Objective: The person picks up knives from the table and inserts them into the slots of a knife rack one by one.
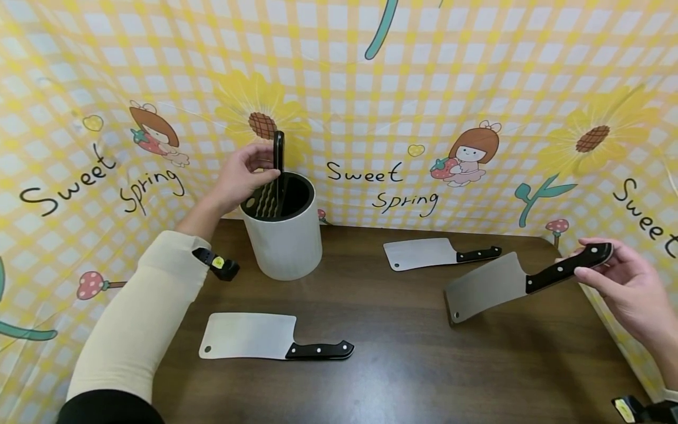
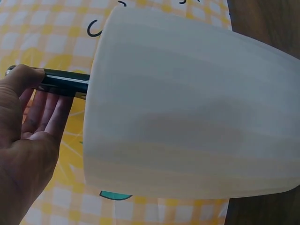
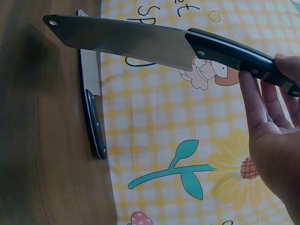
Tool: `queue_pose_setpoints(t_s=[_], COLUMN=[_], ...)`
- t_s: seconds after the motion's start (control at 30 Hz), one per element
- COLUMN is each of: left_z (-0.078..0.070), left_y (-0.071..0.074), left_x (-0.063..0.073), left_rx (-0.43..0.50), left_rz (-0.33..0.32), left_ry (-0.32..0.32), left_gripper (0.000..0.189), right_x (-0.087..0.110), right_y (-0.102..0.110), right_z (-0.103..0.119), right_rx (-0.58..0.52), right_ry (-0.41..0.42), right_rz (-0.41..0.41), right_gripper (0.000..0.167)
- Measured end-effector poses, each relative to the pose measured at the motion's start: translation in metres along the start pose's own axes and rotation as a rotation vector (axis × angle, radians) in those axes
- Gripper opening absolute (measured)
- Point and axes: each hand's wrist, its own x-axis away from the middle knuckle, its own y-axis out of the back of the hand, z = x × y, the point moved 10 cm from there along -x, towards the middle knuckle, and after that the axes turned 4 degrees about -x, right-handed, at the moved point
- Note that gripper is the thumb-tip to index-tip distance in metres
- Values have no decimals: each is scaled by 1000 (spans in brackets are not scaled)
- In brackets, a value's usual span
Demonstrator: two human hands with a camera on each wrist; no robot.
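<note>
At the back left, my left hand (image 1: 246, 179) pinches the black handle of a knife (image 1: 279, 153) standing upright in the white round knife block (image 1: 283, 247). Its blade is hidden inside the block; in the left wrist view only the handle (image 2: 65, 80) sticks out past the rim. My right hand (image 1: 630, 288), at the right side, grips the end of a cleaver's black handle between thumb and fingers. That cleaver (image 1: 489, 288) is tilted, its broad blade pointing left with the far end low over the table. The right wrist view shows the same cleaver (image 3: 126, 42) side-on.
Two more cleavers lie flat on the brown wooden table (image 1: 402, 377): a front-left cleaver (image 1: 249, 335) and a back-right cleaver (image 1: 421, 254), both with handles to the right. A yellow checked cloth (image 1: 360, 118) with printed figures rises behind and beside the table.
</note>
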Motion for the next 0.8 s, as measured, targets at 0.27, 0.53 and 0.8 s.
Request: queue_pose_setpoints(t_s=[0.27, 0.53, 0.8], left_z=[6, 12, 12], left_y=[1, 2, 14], left_x=[1, 0, 3], left_rx=[-51, -109, -9], left_rz=[-2, -10, -77], left_ry=[59, 122, 106], left_gripper=[44, 49, 50], right_x=[-3, -7, -17], right_y=[-4, -6, -8], right_z=[5, 11, 21], right_rx=[-35, -18, 110], right_ry=[15, 28, 28], right_rz=[34, 24, -41], right_gripper=[52, 52, 52])
